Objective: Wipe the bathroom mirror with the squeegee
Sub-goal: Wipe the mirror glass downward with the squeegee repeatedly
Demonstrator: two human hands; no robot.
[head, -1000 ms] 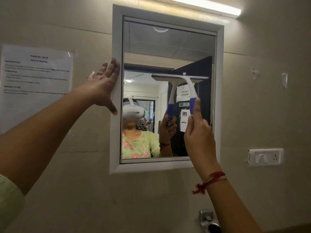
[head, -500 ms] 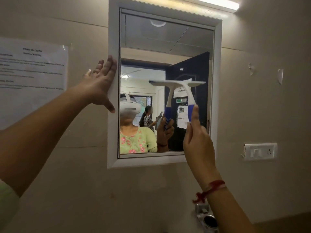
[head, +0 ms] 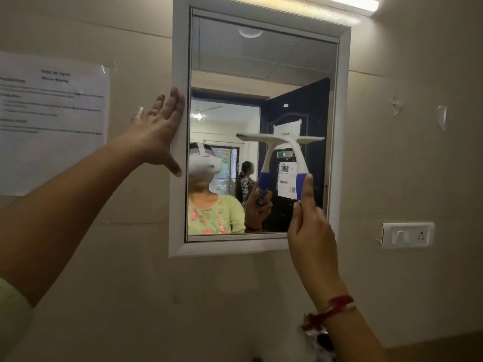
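A white-framed bathroom mirror (head: 266, 61) hangs on the beige wall. My right hand (head: 309, 228) grips the blue handle of a white squeegee (head: 299, 155). Its blade lies flat and level against the glass, on the right half, a little below mid-height. My left hand (head: 159, 131) rests with spread fingers flat on the mirror's left frame edge and holds nothing. The glass reflects the squeegee, the hand and a person in a green top.
A printed paper sheet (head: 52, 118) is taped to the wall left of the mirror. A white switch and socket plate (head: 406, 235) sits to the right. A tube light (head: 347, 2) glows above. A chrome tap (head: 320, 340) shows below my right wrist.
The squeegee has slid down the right half of the glass, from upper-middle to just below mid-height. My left hand has stayed on the frame.
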